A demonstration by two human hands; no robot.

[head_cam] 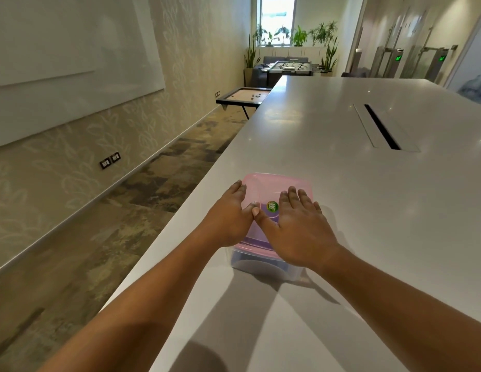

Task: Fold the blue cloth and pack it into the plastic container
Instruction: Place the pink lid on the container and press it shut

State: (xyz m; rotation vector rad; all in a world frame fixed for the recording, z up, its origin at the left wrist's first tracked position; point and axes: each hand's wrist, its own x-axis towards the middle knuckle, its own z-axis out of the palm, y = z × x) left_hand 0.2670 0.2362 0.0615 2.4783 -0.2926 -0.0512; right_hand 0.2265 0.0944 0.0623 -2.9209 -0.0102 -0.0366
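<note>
A clear plastic container [263, 265] stands on the white table [368, 210] near its left edge. A pink translucent lid [271, 186] with a green round sticker [272, 207] lies on top of it. Blue cloth [257, 260] shows dimly through the container wall and lid. My left hand [228, 218] lies flat on the lid's left side, fingers over its edge. My right hand [298, 226] presses flat on the lid's right side, fingers spread. The thumbs touch near the sticker.
A dark cable slot [383, 127] is set in the table at the far right. The table's left edge drops to carpeted floor [113, 224]. A carrom board [243, 96] and a foosball table [289, 67] stand beyond the far end.
</note>
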